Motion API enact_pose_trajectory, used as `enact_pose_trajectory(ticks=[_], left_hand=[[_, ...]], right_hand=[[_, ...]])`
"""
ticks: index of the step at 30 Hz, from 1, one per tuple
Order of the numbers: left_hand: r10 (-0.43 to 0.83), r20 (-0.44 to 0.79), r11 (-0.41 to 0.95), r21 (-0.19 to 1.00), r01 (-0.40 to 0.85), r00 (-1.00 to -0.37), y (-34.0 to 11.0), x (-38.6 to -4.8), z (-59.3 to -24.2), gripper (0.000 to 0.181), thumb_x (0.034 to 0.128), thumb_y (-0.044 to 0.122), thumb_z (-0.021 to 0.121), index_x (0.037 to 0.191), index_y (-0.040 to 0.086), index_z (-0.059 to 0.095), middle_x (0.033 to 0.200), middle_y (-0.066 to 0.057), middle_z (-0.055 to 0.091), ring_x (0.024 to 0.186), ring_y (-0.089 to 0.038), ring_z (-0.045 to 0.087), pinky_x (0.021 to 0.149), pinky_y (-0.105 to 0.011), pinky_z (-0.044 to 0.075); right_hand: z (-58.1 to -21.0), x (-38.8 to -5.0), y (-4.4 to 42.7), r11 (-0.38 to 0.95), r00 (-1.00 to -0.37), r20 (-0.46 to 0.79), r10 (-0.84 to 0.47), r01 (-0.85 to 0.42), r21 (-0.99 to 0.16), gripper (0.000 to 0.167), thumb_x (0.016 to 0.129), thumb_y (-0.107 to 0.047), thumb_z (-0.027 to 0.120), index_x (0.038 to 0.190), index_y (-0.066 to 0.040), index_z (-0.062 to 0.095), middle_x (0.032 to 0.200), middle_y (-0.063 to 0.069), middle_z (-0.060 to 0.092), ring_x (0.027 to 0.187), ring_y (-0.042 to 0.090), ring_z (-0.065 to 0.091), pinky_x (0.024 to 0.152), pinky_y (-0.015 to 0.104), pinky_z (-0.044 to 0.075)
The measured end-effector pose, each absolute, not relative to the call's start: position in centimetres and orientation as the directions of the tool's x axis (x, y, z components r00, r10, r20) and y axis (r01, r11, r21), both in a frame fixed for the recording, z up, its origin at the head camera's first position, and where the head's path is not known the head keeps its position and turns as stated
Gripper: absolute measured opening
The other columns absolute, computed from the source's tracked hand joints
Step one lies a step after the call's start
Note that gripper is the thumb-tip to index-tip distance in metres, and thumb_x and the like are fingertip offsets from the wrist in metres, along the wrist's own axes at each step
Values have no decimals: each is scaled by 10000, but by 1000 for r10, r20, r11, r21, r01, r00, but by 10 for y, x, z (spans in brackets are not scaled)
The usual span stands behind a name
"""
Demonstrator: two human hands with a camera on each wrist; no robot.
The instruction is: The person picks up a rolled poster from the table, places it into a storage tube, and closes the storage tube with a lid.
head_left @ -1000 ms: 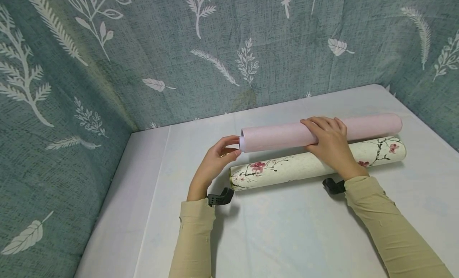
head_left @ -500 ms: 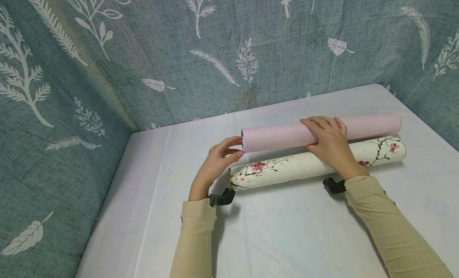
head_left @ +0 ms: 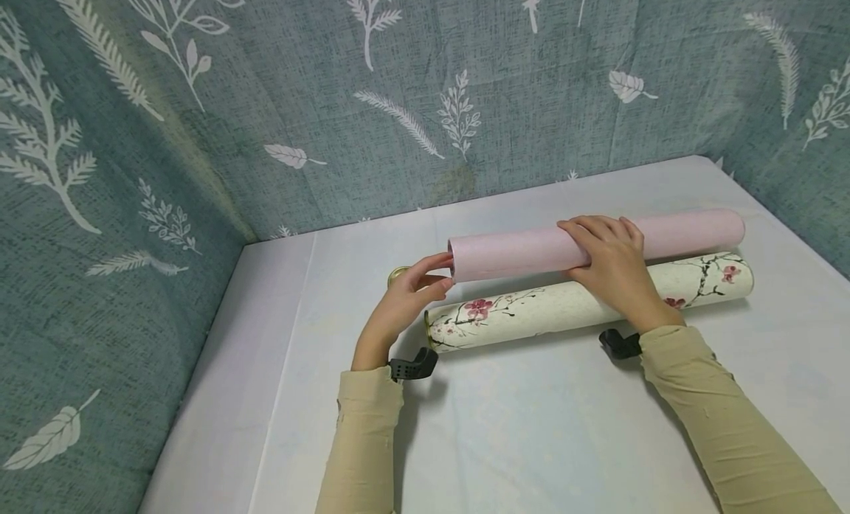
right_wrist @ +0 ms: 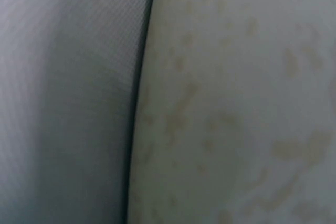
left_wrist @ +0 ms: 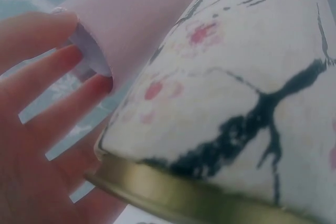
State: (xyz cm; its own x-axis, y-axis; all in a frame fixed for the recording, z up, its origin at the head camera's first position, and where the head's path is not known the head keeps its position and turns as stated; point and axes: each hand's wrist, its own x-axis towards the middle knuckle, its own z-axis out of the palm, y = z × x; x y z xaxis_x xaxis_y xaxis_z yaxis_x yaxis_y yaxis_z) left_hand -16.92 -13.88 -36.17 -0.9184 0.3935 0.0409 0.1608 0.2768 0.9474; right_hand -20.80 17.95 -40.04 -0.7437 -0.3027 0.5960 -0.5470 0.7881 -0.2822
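A long pink tube (head_left: 514, 256) lies across the table, its open end facing left. My right hand (head_left: 614, 267) grips it near the middle, thumb and fingers over its sides. At the open end is my left hand (head_left: 401, 300), with fingertips touching the rim and reaching into the mouth. In the left wrist view, its fingers (left_wrist: 63, 108) look mostly straight, and something pale shows inside the pink tube (left_wrist: 136, 19). A cream tube with plum-blossom print (head_left: 531, 311) and a gold rim lies alongside, nearer me, under my right wrist. The right wrist view shows only its cream surface (right_wrist: 236, 98).
A round gold piece (head_left: 396, 273), maybe a lid, lies behind my left hand, partly hidden by it. A white cloth covers the table (head_left: 531, 425). Green leaf-patterned curtains (head_left: 398, 71) stand along the back and sides.
A white roll that stuck out of the pink tube's left end has slid inside. My left hand has followed slightly right, uncovering the gold piece. The right hand stays put.
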Motion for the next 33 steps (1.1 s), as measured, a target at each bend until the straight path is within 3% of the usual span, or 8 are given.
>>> enact_pose_trajectory(ticks=[7,14,20,25,33], left_hand=[[397,55,245,956,164,-916,-138,-168,-361,442,898,190,546,1322,169,424,1258,-20,467,1058,-173,518,841,-344,450],[390,59,239,957,163,-919,-136,-167,-361,438,900,163,535,1323,140,425,1198,-61,453,1060,-288,500,838,-331,453],[379,50,260,953,158,-924,-135,-167,-361,446,899,195,542,1324,130,426,1232,-29,460,1041,-237,526,848,-356,447],[377,38,240,961,137,-926,-136,-168,-361,400,905,180,526,1296,134,455,1236,-33,476,1078,-311,501,871,-427,423],[311,107,248,950,189,-944,-139,-170,-361,328,924,166,496,1237,68,507,1156,-108,552,1001,-277,546,815,-377,462]], right_hand=[[-401,-209,180,782,-733,608,-305,-557,-279,694,604,-114,809,1231,-170,516,1209,60,497,1138,309,368,992,530,99],[-401,-209,179,780,-727,615,-304,-561,-277,689,601,-119,812,1223,-168,521,1204,64,502,1135,307,372,991,531,106],[-401,-209,180,783,-732,609,-305,-557,-277,689,603,-121,811,1226,-166,519,1204,65,501,1136,310,372,989,534,108],[-400,-209,180,786,-740,600,-304,-550,-282,690,609,-117,807,1232,-169,514,1208,62,497,1141,308,366,989,531,103],[-400,-207,180,787,-746,591,-306,-548,-284,703,612,-134,812,1245,-175,508,1217,56,495,1146,307,362,997,524,93]])
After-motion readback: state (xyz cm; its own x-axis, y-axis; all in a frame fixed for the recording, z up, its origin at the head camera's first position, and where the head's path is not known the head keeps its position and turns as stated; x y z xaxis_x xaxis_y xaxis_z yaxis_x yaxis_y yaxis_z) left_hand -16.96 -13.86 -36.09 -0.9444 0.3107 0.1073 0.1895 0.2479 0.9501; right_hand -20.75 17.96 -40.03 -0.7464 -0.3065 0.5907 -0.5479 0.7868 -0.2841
